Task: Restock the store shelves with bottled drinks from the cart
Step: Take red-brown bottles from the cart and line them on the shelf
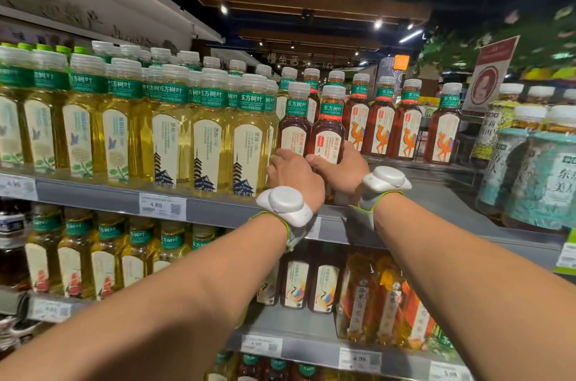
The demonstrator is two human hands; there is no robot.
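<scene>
Two dark tea bottles with white caps and green neck bands stand side by side at the front of the upper shelf [218, 212]. My left hand [293, 174] grips the lower part of the left dark bottle [294, 128]. My right hand [338, 168] grips the lower part of the right dark bottle [328, 128], thumb across its label. Both bottles are upright, just right of the row of yellow tea bottles [212, 137]. Each wrist carries a white band device. The cart is out of view.
Behind and to the right stand several dark bottles with camel labels [408, 131]. Teal-labelled bottles [542, 181] fill the shelf's right end, with bare shelf between them and my hands. Lower shelves hold more yellow, dark and orange bottles [386, 302]. Price tags [162, 206] line the shelf edges.
</scene>
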